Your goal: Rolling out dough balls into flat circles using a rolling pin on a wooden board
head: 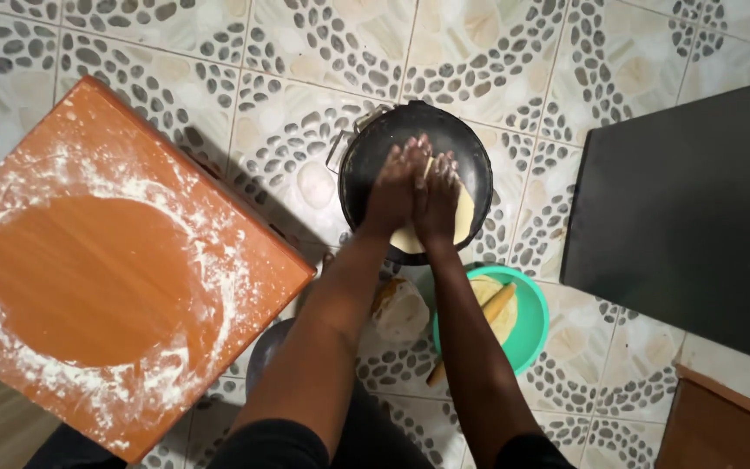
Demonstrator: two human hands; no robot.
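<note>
Flatbread (pixel 464 217) in pan (pixel 479 156); board (pixel 88 278) left, bowl (pixel 533 326) nearer (right).

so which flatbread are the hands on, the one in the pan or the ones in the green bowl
The flatbread in the black pan: both hands press flat on it. Those in the green bowl lie untouched, nearer the person.

Flatbread (pixel 464 217): mostly hidden under left hand (pixel 395 187) and right hand (pixel 438 195). Green bowl (pixel 531 323): partly behind right forearm (contents unclear). Floured board (pixel 115 260): cut off at left edge.
</note>
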